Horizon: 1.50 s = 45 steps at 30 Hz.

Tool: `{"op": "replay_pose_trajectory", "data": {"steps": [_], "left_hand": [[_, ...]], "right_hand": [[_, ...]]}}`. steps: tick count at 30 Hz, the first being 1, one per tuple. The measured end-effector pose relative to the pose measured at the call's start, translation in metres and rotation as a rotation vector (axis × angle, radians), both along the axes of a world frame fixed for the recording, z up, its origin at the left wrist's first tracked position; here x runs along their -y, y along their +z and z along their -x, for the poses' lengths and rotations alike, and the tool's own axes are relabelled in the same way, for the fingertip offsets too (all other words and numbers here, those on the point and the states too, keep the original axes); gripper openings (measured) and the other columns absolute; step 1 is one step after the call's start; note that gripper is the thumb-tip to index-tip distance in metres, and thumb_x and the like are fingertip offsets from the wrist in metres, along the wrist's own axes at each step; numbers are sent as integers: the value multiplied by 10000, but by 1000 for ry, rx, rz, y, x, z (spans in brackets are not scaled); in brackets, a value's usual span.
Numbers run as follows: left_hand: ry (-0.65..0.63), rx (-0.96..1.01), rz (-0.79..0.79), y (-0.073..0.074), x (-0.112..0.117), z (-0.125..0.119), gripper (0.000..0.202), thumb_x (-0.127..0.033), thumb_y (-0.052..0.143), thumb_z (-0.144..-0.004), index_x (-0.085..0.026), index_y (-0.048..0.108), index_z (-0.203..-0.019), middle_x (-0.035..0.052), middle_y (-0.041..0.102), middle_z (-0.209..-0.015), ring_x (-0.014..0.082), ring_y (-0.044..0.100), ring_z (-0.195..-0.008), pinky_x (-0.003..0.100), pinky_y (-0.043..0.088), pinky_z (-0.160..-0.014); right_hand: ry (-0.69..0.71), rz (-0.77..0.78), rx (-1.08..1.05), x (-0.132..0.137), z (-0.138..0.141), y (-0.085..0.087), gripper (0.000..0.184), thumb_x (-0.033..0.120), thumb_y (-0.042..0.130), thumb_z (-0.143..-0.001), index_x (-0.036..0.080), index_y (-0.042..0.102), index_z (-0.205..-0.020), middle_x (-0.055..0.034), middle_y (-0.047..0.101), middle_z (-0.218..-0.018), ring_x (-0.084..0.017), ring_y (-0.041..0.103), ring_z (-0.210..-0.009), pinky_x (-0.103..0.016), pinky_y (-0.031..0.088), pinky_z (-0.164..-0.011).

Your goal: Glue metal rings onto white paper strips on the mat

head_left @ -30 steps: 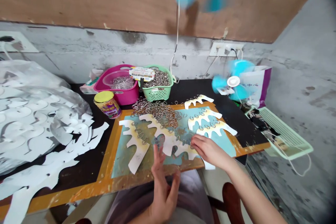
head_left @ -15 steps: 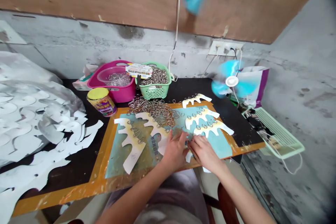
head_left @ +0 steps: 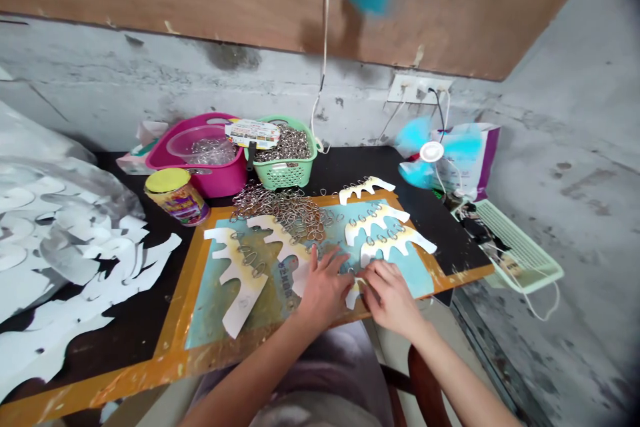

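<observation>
My left hand (head_left: pixel 324 287) lies on a white scalloped paper cutout (head_left: pixel 287 253) on the painted board (head_left: pixel 210 320), fingers stretched towards loose metal rings. My right hand (head_left: pixel 390 297) is right beside it, fingers curled and pinched at a small metal ring where the two hands meet. A heap of metal rings (head_left: pixel 285 208) lies just beyond the hands. Further cutouts with rings clipped on them (head_left: pixel 387 240) sit to the right.
A pink basin (head_left: pixel 220 173) and a green basket of rings (head_left: pixel 285 167) stand at the back, with a yellow-lidded can (head_left: pixel 176 195) beside them. White paper cutouts pile up at left (head_left: pixel 60 240). A small blue fan (head_left: pixel 433 153) spins at right, next to a pale green tray (head_left: pixel 515 250).
My left hand rose from my lap onto the cutout and now meets my right hand. The right hand has stayed near the board's front edge. The view has shifted slightly.
</observation>
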State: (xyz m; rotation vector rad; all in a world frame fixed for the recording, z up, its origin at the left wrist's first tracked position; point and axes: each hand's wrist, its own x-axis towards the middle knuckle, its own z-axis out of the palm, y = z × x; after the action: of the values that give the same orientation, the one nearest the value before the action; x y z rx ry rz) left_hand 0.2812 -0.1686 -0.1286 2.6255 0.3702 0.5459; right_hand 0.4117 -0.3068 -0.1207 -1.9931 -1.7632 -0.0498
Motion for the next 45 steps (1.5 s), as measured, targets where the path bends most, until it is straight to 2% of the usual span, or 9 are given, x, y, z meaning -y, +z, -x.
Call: {"op": "replay_pose_trajectory", "data": {"steps": [3, 7, 10, 18, 23, 28, 35, 40, 45], "left_hand": [[-20, 39, -46, -1, 0, 1, 189, -117, 607, -867, -231, 739, -796, 89, 659, -1269, 323, 511, -1285, 697, 91, -1169], [-71, 2, 17, 1, -3, 2, 235, -94, 583, -877, -250, 739, -796, 43, 754, -951, 295, 555, -1245, 687, 17, -1179], [-45, -59, 61, 6, -3, 1, 230, -88, 601, -854, -256, 736, -775, 34, 743, -794, 317, 553, -1255, 714, -7, -1161], [-174, 29, 13, 1, -4, -1, 239, -74, 540, -897, -230, 718, -865, 45, 719, -1211, 305, 465, -1376, 685, -107, -1163], [-297, -103, 62, 9, -15, -8, 256, -26, 504, -863, -201, 677, -934, 73, 750, -1055, 311, 441, -1399, 714, -83, -1149], [-244, -172, 32, 16, -18, -13, 172, -65, 581, -850, -196, 651, -937, 66, 744, -957, 318, 493, -1343, 697, -31, -1167], [-192, -135, 25, 7, -15, -11, 115, -147, 658, -867, -250, 709, -873, 3, 756, -958, 309, 506, -1319, 698, -54, -1174], [-172, -106, 28, 0, -14, -12, 112, -171, 677, -868, -265, 735, -852, -4, 762, -972, 329, 520, -1298, 726, -38, -1163], [-160, -98, 64, -3, -15, -13, 83, -163, 687, -863, -235, 710, -829, -3, 765, -935, 319, 528, -1307, 706, -42, -1178]], "right_hand": [[75, 30, 81, -8, -10, 2, 184, 100, 502, -942, 178, 664, -985, -66, 595, -904, -222, 502, -870, -372, 365, -766], [183, 29, 181, -10, -14, 2, 201, 115, 510, -964, 183, 659, -849, -42, 602, -804, -204, 504, -814, -383, 357, -795], [136, -14, 256, -2, -4, 0, 221, 89, 475, -963, 166, 669, -892, -51, 603, -783, -206, 500, -776, -409, 352, -810], [-15, -51, 292, 11, 15, -11, 230, 87, 459, -969, 151, 675, -928, -66, 611, -798, -212, 489, -770, -411, 356, -787], [75, -34, 339, 4, 0, -2, 227, 126, 478, -988, 160, 670, -873, -57, 595, -778, -211, 473, -770, -395, 368, -767], [190, 2, 340, 0, -16, 1, 252, 158, 498, -1004, 174, 635, -793, -32, 598, -761, -190, 482, -796, -394, 370, -822], [194, -81, 355, 5, -23, -7, 209, 145, 512, -1002, 171, 646, -844, -25, 616, -776, -181, 468, -794, -412, 347, -845], [104, -21, 167, 9, -16, -7, 149, 163, 518, -980, 154, 667, -975, -71, 611, -885, -211, 461, -837, -390, 355, -773], [160, -50, 149, 3, -17, -9, 237, 160, 477, -996, 157, 638, -821, -53, 582, -787, -199, 440, -787, -373, 345, -737]]}}
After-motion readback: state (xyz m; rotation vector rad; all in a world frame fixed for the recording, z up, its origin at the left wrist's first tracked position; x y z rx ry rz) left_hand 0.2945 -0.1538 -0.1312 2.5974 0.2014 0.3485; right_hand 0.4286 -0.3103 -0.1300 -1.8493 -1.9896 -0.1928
